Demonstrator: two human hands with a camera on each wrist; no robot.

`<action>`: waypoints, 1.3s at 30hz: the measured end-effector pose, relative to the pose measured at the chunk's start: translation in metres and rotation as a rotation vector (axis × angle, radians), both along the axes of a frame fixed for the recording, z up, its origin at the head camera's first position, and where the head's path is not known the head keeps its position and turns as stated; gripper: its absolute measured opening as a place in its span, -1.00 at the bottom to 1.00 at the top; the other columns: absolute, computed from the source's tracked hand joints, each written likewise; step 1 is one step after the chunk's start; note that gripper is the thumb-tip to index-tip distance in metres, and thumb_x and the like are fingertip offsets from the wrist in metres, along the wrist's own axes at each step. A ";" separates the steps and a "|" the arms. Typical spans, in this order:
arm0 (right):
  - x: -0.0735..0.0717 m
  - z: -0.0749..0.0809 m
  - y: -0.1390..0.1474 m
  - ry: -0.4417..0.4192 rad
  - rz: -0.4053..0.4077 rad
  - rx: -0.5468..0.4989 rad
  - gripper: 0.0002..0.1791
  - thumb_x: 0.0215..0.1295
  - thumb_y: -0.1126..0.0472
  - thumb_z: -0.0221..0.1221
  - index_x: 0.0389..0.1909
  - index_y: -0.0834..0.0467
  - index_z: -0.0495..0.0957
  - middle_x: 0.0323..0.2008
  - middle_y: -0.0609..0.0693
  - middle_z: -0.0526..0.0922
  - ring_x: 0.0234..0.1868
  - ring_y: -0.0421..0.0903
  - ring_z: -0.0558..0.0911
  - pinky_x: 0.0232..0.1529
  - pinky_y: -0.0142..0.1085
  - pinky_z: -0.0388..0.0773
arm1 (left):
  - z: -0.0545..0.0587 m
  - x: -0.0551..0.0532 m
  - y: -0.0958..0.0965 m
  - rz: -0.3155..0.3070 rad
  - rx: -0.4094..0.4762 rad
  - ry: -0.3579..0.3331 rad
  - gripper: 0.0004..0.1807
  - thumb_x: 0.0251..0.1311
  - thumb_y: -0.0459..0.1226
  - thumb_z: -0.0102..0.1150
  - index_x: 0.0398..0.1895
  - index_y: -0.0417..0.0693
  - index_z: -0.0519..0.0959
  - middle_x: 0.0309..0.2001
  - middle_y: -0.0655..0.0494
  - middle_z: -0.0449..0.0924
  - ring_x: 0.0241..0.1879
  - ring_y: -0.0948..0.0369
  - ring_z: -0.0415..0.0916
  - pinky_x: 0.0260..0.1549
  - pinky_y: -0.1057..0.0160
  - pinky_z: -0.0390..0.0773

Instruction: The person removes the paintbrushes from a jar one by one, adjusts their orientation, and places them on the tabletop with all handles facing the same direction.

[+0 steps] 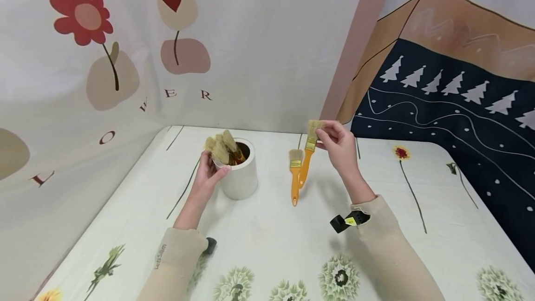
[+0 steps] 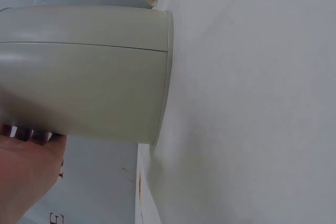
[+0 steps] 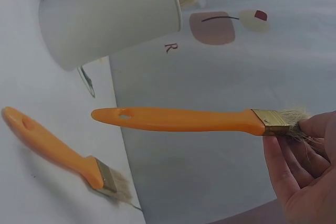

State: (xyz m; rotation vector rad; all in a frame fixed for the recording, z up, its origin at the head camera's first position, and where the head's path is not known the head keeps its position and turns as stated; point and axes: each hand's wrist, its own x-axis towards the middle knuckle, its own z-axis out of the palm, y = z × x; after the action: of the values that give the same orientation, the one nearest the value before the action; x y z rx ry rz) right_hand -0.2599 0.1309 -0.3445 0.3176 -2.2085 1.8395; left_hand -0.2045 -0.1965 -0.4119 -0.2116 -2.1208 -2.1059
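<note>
My left hand grips the left side of a white cylindrical container, thumb at its near rim. Several paintbrushes lean in it, bristles up; their handles are mostly hidden inside. In the left wrist view the fingers curl behind the container wall. Between thumb and fingers, my right hand pinches a paintbrush by its bristles. Its orange handle hangs down and toward the container. Just left of it, a second orange paintbrush lies on the table, bristles away from me.
The table wears a white cloth printed with flowers. Behind it hangs a pale curtain with flower shapes and letters. A dark cloth with printed trees hangs at the right.
</note>
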 end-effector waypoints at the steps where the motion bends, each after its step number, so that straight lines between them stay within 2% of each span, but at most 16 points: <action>1: -0.001 -0.001 0.001 -0.003 -0.002 0.001 -0.67 0.44 0.29 0.14 0.15 0.33 0.50 0.07 0.33 0.64 -0.25 -0.46 0.66 -0.21 -0.51 0.68 | 0.000 0.000 0.000 -0.002 -0.001 0.000 -0.26 0.29 -0.41 0.06 0.47 -0.17 -0.03 0.56 -0.15 -0.01 0.59 0.02 -0.12 0.59 -0.02 -0.14; 8: -0.004 -0.005 0.004 -0.035 -0.024 0.011 -0.67 0.43 0.29 0.15 0.15 0.33 0.50 0.06 0.35 0.65 -0.33 -0.49 0.66 -0.25 -0.53 0.68 | 0.000 0.000 -0.001 -0.009 -0.003 -0.012 -0.25 0.30 -0.38 0.07 0.48 -0.12 -0.03 0.57 -0.12 -0.02 0.60 0.06 -0.14 0.59 0.02 -0.14; 17: -0.012 -0.016 0.010 -0.077 -0.055 0.030 -0.67 0.44 0.26 0.14 0.15 0.31 0.51 0.07 0.33 0.66 -0.33 -0.50 0.64 -0.25 -0.53 0.68 | 0.000 0.000 -0.001 -0.019 0.005 -0.005 -0.27 0.30 -0.40 0.05 0.46 -0.16 -0.04 0.57 -0.15 -0.04 0.60 0.03 -0.17 0.59 -0.01 -0.17; 30: -0.020 -0.032 0.015 -0.169 -0.085 0.046 -0.64 0.46 0.23 0.13 0.18 0.30 0.49 0.07 0.36 0.64 -0.35 -0.49 0.63 -0.23 -0.48 0.69 | 0.001 0.001 0.000 -0.011 -0.003 -0.018 -0.28 0.31 -0.40 0.05 0.47 -0.12 -0.03 0.55 -0.12 0.01 0.58 0.04 -0.10 0.58 0.01 -0.11; 36: -0.026 -0.041 0.018 -0.204 -0.097 0.067 -0.62 0.47 0.18 0.12 0.21 0.26 0.48 0.07 0.33 0.64 -0.31 -0.42 0.65 -0.24 -0.51 0.68 | 0.002 0.000 0.000 -0.012 -0.003 -0.018 -0.27 0.32 -0.39 0.05 0.48 -0.11 -0.04 0.56 -0.10 0.00 0.59 0.07 -0.11 0.58 0.00 -0.12; 39: -0.028 -0.046 0.020 -0.230 -0.106 0.080 -0.61 0.48 0.17 0.11 0.23 0.24 0.47 0.08 0.31 0.65 -0.27 -0.36 0.67 -0.16 -0.40 0.71 | 0.001 0.001 0.000 -0.013 0.004 -0.013 -0.26 0.30 -0.40 0.05 0.48 -0.14 -0.04 0.57 -0.13 -0.02 0.60 0.05 -0.14 0.59 0.00 -0.15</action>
State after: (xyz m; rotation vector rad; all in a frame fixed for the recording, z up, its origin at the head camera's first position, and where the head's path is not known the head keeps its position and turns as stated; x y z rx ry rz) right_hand -0.2880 0.1504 -0.3905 0.0016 -2.4025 1.8140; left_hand -0.2039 -0.1966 -0.4106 -0.2120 -2.1283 -2.1239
